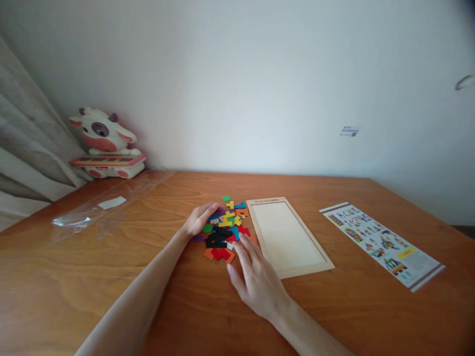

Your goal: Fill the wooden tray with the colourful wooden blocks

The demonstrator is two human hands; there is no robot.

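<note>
A loose heap of coloured puzzle pieces [222, 225] lies on the wooden table, among them black, red, yellow, green, blue and orange ones. Along the heap's left side rests my left hand [198, 219], its fingers stretched out and touching or nearly touching the pieces. At the near right side, my right hand [254, 277] is spread with its fingertips by the red and orange pieces; nothing shows in its grasp. Right of the heap lies a pale wooden puzzle tray [309, 273] with bare inside, its lower left corner partly behind my right hand.
A printed pattern sheet [382, 244] lies at the right of the table [193, 316]. On the left are a clear plastic bag [85, 217] with a white slip [112, 202] and a cow-shaped toy keyboard [107, 146] beside a curtain [29, 133]. A white wall [252, 89] stands behind.
</note>
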